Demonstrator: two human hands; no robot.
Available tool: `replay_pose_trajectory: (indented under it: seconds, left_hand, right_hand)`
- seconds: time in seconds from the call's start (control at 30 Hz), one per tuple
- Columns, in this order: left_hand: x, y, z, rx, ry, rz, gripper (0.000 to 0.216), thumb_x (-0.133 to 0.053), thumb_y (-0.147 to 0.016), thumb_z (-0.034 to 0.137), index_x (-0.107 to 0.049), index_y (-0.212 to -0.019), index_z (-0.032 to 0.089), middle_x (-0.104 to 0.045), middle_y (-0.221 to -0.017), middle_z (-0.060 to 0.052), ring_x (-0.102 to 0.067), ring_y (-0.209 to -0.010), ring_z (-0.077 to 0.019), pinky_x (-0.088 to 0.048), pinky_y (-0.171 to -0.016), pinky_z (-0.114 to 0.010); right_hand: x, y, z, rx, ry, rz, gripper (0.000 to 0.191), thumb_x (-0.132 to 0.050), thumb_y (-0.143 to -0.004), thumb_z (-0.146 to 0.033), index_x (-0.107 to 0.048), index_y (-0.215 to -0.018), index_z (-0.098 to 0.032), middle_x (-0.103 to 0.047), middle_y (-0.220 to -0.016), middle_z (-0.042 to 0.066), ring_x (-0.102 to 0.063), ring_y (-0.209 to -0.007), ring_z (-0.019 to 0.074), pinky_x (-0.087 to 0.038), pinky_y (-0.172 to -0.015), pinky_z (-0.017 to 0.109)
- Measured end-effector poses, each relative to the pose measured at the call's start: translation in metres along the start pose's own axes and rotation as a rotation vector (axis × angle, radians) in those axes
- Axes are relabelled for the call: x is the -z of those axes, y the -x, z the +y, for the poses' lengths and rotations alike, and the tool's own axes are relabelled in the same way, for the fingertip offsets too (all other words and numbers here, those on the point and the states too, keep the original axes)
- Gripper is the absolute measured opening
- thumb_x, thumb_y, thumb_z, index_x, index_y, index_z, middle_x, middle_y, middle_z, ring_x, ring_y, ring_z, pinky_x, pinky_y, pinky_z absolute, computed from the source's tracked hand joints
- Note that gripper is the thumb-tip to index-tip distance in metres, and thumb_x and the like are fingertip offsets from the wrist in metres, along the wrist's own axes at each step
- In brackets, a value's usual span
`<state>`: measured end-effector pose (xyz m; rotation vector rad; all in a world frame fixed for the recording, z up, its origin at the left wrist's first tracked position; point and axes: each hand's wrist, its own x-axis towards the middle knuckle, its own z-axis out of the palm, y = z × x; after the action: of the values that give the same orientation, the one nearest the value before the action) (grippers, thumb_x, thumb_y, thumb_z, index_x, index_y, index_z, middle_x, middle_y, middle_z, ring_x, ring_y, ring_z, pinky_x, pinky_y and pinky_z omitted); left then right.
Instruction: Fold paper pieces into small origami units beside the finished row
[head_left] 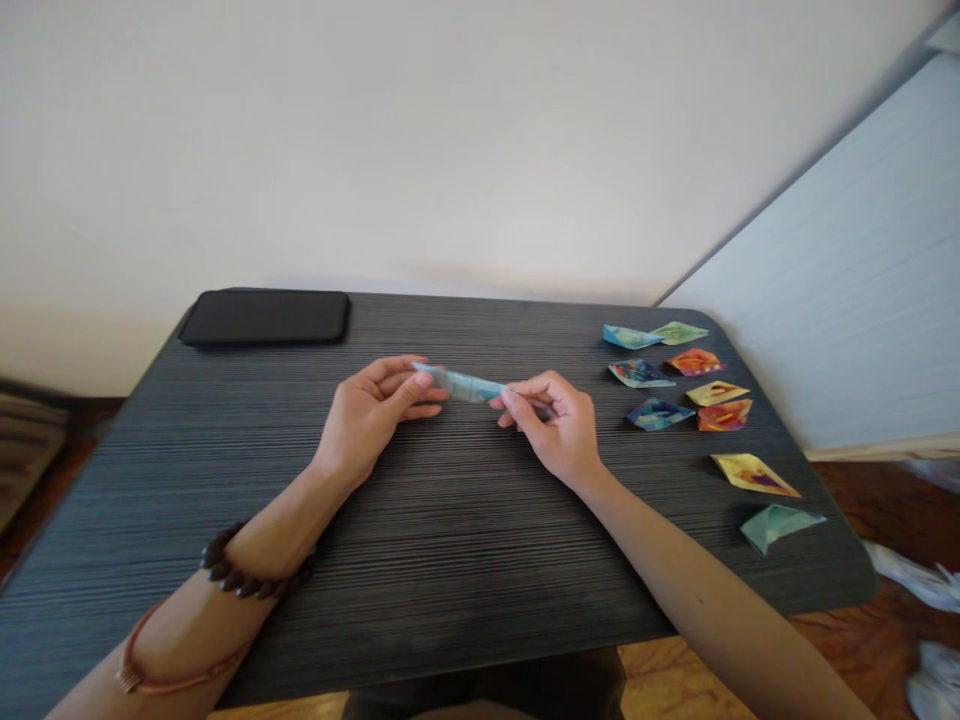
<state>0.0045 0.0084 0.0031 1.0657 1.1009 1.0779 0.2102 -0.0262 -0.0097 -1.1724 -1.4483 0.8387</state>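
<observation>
A narrow, folded strip of pale blue-green patterned paper (469,385) is held just above the dark striped table (420,540), near its middle. My left hand (375,410) pinches the strip's left end between thumb and fingers. My right hand (553,425) pinches its right end, fingers curled. A bead bracelet and a thin cord band sit on my left wrist.
A black phone (264,317) lies flat at the table's back left corner. Several folded coloured paper pieces (686,385) lie along the right side, with a yellow one (754,473) and a teal one (778,524) nearer the front. A white panel (847,300) stands to the right.
</observation>
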Motion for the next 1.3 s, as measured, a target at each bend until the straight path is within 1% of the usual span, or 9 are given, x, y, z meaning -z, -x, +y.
replay_pose_trajectory:
  seconds: [0.07,0.17,0.3,0.43,0.53,0.63,0.73,0.9,1.3]
  left_hand:
    - [-0.002,0.001,0.002,0.033,0.008,-0.031,0.043,-0.069,-0.076,0.038,-0.057,-0.11,0.015,-0.068,-0.109,-0.012,-0.069,-0.09,-0.0209,-0.058,-0.075,-0.03]
    - [-0.006,0.004,0.003,0.056,0.004,-0.086,0.043,-0.067,-0.078,0.039,-0.058,-0.11,0.013,-0.069,-0.108,-0.013,-0.067,-0.096,-0.0232,-0.056,-0.081,-0.032]
    - [-0.011,0.006,0.0,0.035,0.028,-0.091,0.043,-0.069,-0.076,0.038,-0.057,-0.11,0.013,-0.069,-0.106,-0.012,-0.064,-0.102,-0.0242,-0.054,-0.088,-0.038]
    - [-0.012,0.007,0.0,0.008,0.081,-0.084,0.038,-0.069,-0.077,0.034,-0.056,-0.107,0.015,-0.065,-0.115,-0.011,-0.063,-0.105,-0.0244,-0.053,-0.089,-0.042]
    - [-0.013,0.009,0.002,0.03,0.059,-0.135,0.038,-0.07,-0.076,0.034,-0.056,-0.106,0.016,-0.068,-0.108,-0.01,-0.065,-0.101,-0.0239,-0.054,-0.087,-0.04]
    - [-0.014,0.011,0.002,0.039,0.016,-0.186,0.038,-0.072,-0.074,0.033,-0.059,-0.106,0.015,-0.069,-0.107,-0.009,-0.065,-0.099,-0.0233,-0.055,-0.085,-0.037]
    - [-0.014,0.012,0.0,0.028,-0.026,-0.227,0.038,-0.071,-0.075,0.03,-0.061,-0.109,0.015,-0.068,-0.109,-0.009,-0.065,-0.1,-0.0219,-0.054,-0.089,-0.035]
    - [-0.014,0.011,-0.002,-0.007,-0.077,-0.222,0.037,-0.071,-0.075,0.029,-0.064,-0.109,0.016,-0.068,-0.112,-0.009,-0.062,-0.107,-0.0218,-0.049,-0.095,-0.034]
    - [-0.014,0.012,0.0,-0.025,-0.073,-0.231,0.036,-0.071,-0.075,0.031,-0.065,-0.108,0.016,-0.068,-0.112,-0.009,-0.063,-0.105,-0.023,-0.05,-0.095,-0.038]
  right_hand:
    - [-0.002,0.002,-0.003,0.063,0.074,0.017,0.013,-0.061,-0.084,-0.032,-0.06,-0.085,-0.018,-0.073,-0.082,0.004,-0.068,-0.061,0.0132,-0.055,-0.058,0.025]
    - [-0.004,0.004,-0.005,0.129,0.215,0.01,0.011,-0.061,-0.083,-0.031,-0.064,-0.084,-0.02,-0.073,-0.075,0.003,-0.067,-0.059,0.0133,-0.055,-0.058,0.025]
    - [-0.006,0.006,-0.003,0.231,0.342,-0.112,0.011,-0.059,-0.084,-0.032,-0.066,-0.086,-0.023,-0.073,-0.075,0.0,-0.065,-0.058,0.0117,-0.052,-0.058,0.024]
    - [-0.006,0.006,-0.006,0.282,0.289,-0.261,0.014,-0.06,-0.083,-0.034,-0.063,-0.091,-0.023,-0.071,-0.077,0.0,-0.065,-0.063,0.0113,-0.052,-0.064,0.024]
    - [-0.005,0.006,-0.012,0.239,0.205,-0.354,0.02,-0.063,-0.081,-0.037,-0.06,-0.092,-0.021,-0.069,-0.075,-0.001,-0.063,-0.063,0.0108,-0.05,-0.064,0.024]
    - [-0.005,0.004,-0.014,0.152,0.181,-0.324,0.018,-0.061,-0.083,-0.038,-0.058,-0.085,-0.02,-0.066,-0.07,-0.002,-0.058,-0.058,0.0091,-0.047,-0.059,0.022]
    - [-0.007,0.002,-0.013,0.099,0.187,-0.295,0.02,-0.061,-0.082,-0.039,-0.058,-0.078,-0.02,-0.063,-0.066,-0.002,-0.054,-0.054,0.008,-0.044,-0.055,0.021]
    - [-0.007,0.001,-0.012,0.055,0.181,-0.307,0.021,-0.061,-0.082,-0.038,-0.058,-0.074,-0.02,-0.062,-0.063,-0.003,-0.051,-0.051,0.0073,-0.042,-0.052,0.02]
    - [-0.003,-0.002,-0.012,-0.089,0.123,-0.403,0.024,-0.056,-0.085,-0.04,-0.059,-0.077,-0.018,-0.063,-0.064,-0.002,-0.053,-0.053,0.008,-0.04,-0.051,0.02]
